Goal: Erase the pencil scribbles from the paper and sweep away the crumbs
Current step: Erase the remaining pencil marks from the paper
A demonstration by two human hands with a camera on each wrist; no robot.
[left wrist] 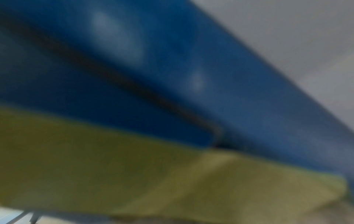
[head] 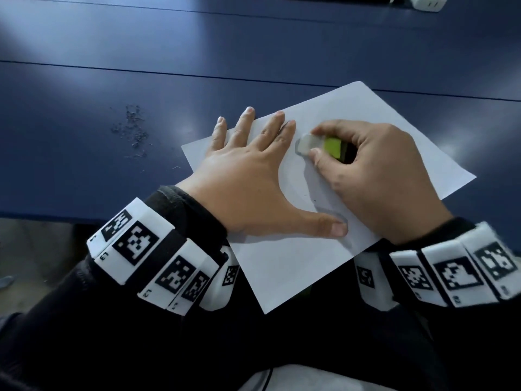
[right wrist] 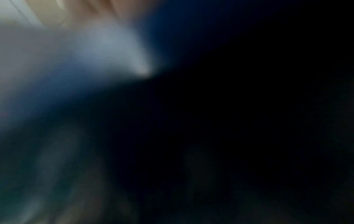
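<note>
A white sheet of paper point(head: 296, 263) lies tilted on the blue table point(head: 197, 46), its near corner hanging over the table's front edge. My left hand point(head: 253, 176) lies flat on the sheet's left part, fingers spread and straight. My right hand point(head: 375, 170) pinches a white eraser point(head: 307, 143) with a green and black sleeve, its white end down on the paper just right of my left fingertips. Faint grey pencil marks point(head: 332, 214) show near my left thumb. A scatter of dark crumbs point(head: 132, 128) lies on the table left of the paper. Both wrist views are blurred.
A white plug adapter point(head: 427, 2) sits at the table's far right edge. Seams run across the tabletop. The floor point(head: 36, 249) shows below the table's front edge at the left. My dark sleeves carry white marker bands.
</note>
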